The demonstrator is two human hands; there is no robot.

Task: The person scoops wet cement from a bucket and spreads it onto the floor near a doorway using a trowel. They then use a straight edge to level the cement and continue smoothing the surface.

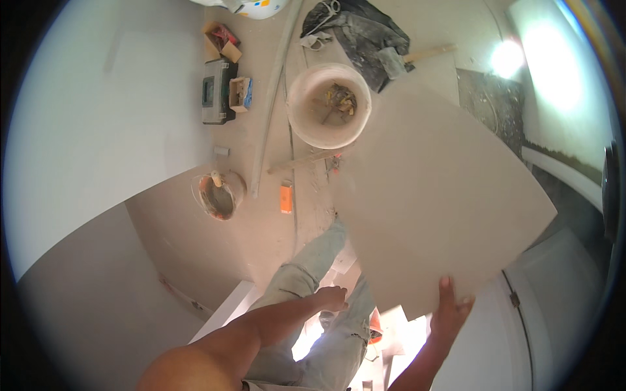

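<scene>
A large flat beige tile fills much of the right half, tilted, one corner pointing to the right. My right hand grips its near edge, with the thumb lying on the upper face and the other fingers partly hidden. My left hand hangs in front of my legs, apart from the tile. Its fingers look curled in, and nothing shows in them. Left of the tile stands a big white bucket with debris at its bottom.
On the floor to the left are a smaller bucket of grey mix, an orange box, a toolbox and open cartons. A long pale strip runs beside them. Black plastic sheeting lies at the far side.
</scene>
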